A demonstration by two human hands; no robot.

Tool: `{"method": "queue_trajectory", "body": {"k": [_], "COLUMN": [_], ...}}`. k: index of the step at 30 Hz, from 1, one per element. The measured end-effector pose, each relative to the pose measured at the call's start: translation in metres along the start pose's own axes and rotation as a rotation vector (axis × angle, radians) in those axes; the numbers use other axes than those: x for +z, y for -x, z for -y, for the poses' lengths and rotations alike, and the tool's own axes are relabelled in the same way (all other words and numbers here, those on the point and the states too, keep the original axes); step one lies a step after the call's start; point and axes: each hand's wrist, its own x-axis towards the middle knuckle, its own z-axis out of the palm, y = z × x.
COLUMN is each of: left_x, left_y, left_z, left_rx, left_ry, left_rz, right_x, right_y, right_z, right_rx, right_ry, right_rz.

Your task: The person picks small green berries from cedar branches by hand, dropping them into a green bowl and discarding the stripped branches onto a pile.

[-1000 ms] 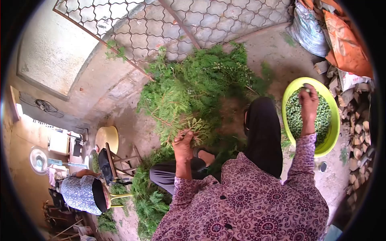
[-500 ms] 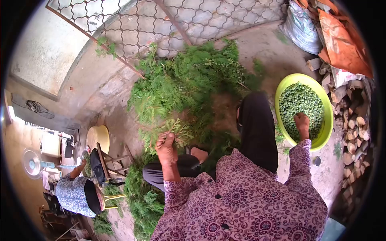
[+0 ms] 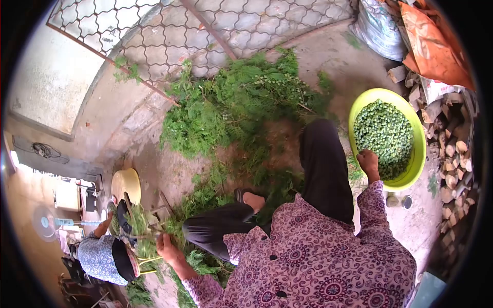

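Observation:
My left hand is out at the lower left, closed on a stripped green sprig held low over the cut greenery. My right hand rests at the near rim of a lime-green basin filled with small green berries; its fingers curl loosely and I see nothing in them. A big heap of leafy green branches lies on the concrete ahead of my knees. My black-trousered leg stretches between the heap and the basin.
Another person in a blue patterned top sits at the lower left beside a wooden stool and a pale yellow basin. Stacked firewood and sacks line the right. A metal mesh gate stands behind the heap.
My left hand has swung from the branch heap down to the lower left, carrying a sprig. My right hand has drawn back from the far side of the basin to its near rim.

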Motion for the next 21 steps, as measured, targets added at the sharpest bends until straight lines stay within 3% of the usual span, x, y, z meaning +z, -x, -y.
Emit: {"method": "queue_trajectory", "body": {"k": [2,3,7,9,10,14,18,21], "left_x": [-0.041,-0.042,-0.108,-0.104,-0.106,-0.159,-0.154,-0.140], "left_y": [0.002,0.013,0.025,0.048,0.058,0.093,0.133,0.143], "left_z": [0.011,0.009,0.043,0.038,0.036,0.059,0.055,0.043], "left_rx": [-0.072,-0.115,-0.182,-0.279,-0.277,-0.642,-0.667,-0.591], "left_ry": [-0.267,-0.299,-0.368,-0.647,-0.650,-0.531,-1.250,-1.570], "left_rz": [-0.061,-0.180,-0.203,-0.429,-0.427,-0.357,-0.196,-0.081], "right_x": [0.003,0.005,0.008,0.006,0.006,0.009,0.017,0.011], "right_y": [0.001,0.002,0.003,0.003,0.003,0.004,0.005,0.007], "right_z": [0.000,0.000,0.001,0.001,0.001,-0.003,-0.010,-0.004], "right_rx": [0.044,0.076,0.050,0.072,0.089,0.085,0.031,0.037], "right_ry": [-0.016,-0.028,-0.029,-0.064,-0.097,-0.115,-0.099,-0.097], "right_rz": [0.017,0.039,0.003,0.022,0.041,0.020,-0.022,0.000]}}
